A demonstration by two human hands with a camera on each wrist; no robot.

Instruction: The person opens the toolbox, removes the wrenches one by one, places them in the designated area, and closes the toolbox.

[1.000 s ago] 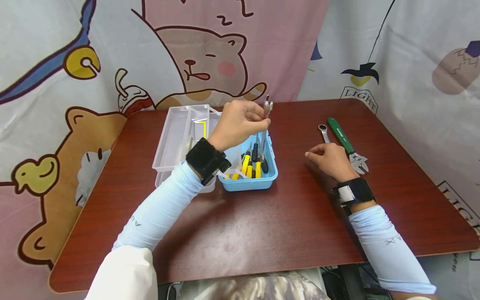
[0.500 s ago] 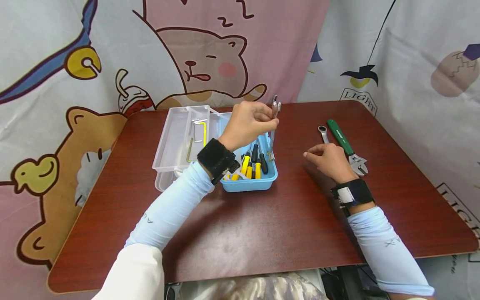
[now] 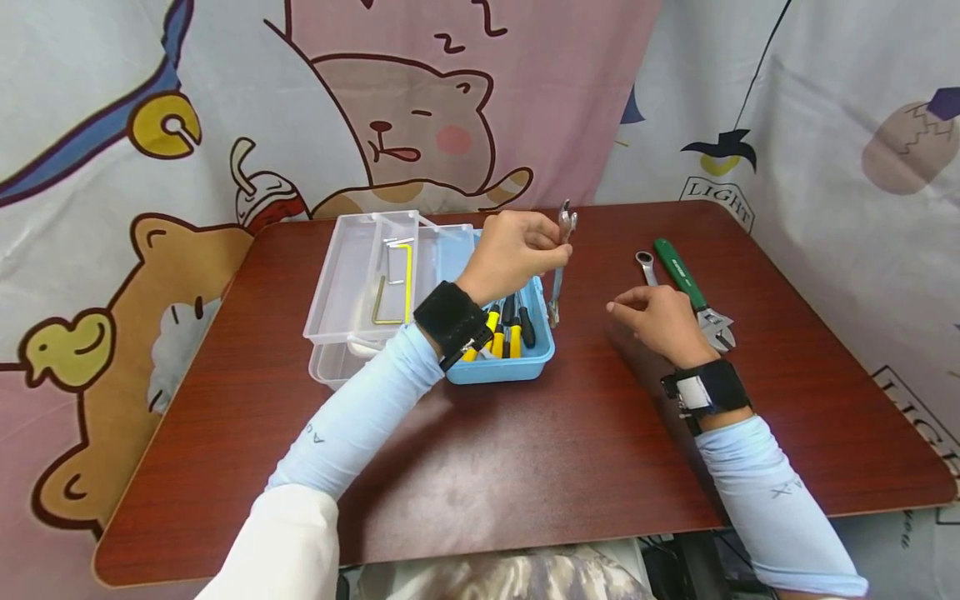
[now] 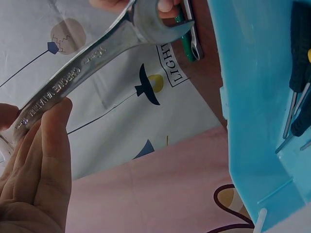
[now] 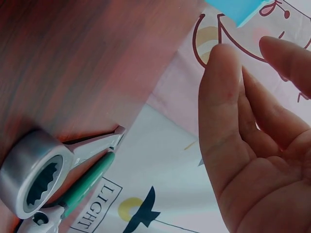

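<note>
My left hand pinches a silver open-end wrench between thumb and fingers, near its upper end. The wrench hangs almost upright by the right edge of the light blue toolbox. Raised lettering shows along its shank in the left wrist view, where one open end points away from the fingers. My right hand holds nothing, its fingers loosely bent over the table. Beside it lie a ratchet ring wrench, partly hidden by the hand, and a green-handled adjustable wrench.
Several yellow-and-black handled tools lie in the blue toolbox. To its left is the clear lid tray, holding a yellow hex key and other hex keys. A patterned cloth hangs behind the brown table.
My left hand has moved right with the wrench, carrying it from above the tools in the box to the box's right edge. My right hand has stayed nearly still.
</note>
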